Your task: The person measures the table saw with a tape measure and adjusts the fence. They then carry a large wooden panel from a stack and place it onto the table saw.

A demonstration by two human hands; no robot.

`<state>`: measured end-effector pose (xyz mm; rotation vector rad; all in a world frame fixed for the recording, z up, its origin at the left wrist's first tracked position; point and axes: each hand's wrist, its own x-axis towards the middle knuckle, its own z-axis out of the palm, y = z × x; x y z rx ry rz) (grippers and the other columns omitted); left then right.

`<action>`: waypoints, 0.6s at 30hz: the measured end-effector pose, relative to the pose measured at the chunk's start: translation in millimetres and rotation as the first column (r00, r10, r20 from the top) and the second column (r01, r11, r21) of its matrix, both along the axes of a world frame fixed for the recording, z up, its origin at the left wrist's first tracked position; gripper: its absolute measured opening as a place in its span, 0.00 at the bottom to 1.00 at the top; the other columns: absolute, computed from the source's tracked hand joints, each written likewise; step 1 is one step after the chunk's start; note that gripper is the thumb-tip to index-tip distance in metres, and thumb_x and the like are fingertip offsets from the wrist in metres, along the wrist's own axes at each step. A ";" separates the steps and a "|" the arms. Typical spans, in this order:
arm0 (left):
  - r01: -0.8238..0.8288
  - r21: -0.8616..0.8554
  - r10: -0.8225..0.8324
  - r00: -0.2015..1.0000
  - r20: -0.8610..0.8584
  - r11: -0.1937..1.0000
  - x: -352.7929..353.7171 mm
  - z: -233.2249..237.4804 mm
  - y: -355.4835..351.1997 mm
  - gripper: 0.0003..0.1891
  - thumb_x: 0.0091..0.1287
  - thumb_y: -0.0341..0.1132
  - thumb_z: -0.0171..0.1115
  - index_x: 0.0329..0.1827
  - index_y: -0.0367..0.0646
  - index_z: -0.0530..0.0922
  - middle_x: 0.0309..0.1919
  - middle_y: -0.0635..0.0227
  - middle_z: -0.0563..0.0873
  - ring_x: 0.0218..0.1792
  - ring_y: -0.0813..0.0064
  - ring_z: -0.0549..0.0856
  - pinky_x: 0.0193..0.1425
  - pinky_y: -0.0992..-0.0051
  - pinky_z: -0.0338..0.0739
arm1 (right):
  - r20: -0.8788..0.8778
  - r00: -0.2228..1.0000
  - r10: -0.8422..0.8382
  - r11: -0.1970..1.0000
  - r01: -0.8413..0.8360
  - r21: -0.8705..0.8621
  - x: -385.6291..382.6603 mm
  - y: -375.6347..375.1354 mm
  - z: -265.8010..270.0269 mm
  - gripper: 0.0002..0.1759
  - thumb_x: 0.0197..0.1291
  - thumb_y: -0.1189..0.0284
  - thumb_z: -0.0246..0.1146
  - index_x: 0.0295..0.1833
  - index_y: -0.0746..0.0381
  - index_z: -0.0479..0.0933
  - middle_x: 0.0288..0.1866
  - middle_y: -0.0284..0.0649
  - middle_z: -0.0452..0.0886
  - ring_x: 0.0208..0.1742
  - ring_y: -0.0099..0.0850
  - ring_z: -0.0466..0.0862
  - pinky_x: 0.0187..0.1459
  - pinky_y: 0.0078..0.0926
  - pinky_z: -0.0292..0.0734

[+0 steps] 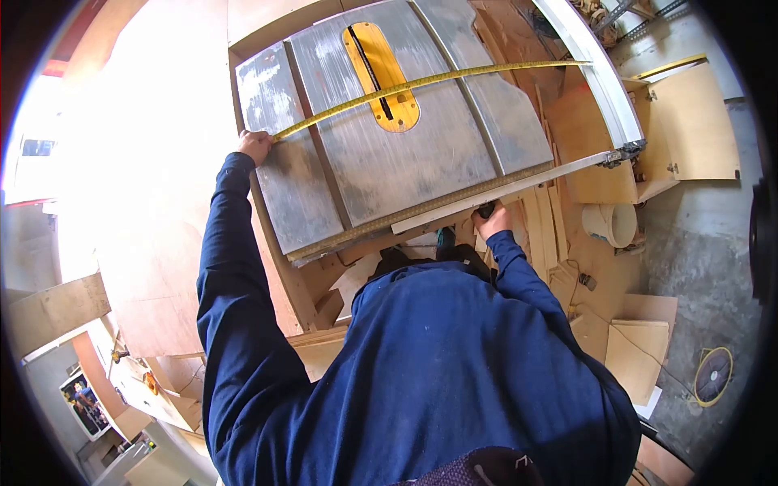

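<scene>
plywood sheet (154,243): far left, pale, overexposed, butts against the saw table's left side.
left hand (255,146): blue sleeve, fingers closed on the near end of the tape measure, sitting at the left edge of the saw table.
tape measure (421,81): yellow blade pulled out, sagging slightly, running from the left hand across the table and over the yellow insert to the upper right, tip near the white frame (596,69).
saw table (381,162): grey metal top, worn, tilted in view.
yellow insert (381,77): set in the tabletop, dark slot down its middle.
metal rail (502,188): long pale bar along the table's near edge.
right hand (492,219): just below the rail, fist clamped on a dark object (485,209); cannot tell what it is.
white bucket (612,223): on its side, right of the hand.
</scene>
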<state>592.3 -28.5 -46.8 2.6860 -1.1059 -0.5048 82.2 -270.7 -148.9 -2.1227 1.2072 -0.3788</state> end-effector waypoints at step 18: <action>0.012 0.021 -0.012 1.000 -0.008 1.000 6.8 -7.3 1.4 0.15 0.62 0.42 0.51 0.24 0.44 0.80 0.25 0.59 0.82 0.41 0.58 0.73 0.49 0.63 0.69 | 0.053 0.999 0.000 1.000 0.000 0.001 2.3 2.3 7.6 0.17 0.38 0.69 0.65 0.35 0.69 0.75 0.26 0.52 0.80 0.32 0.46 0.82 0.34 0.34 0.77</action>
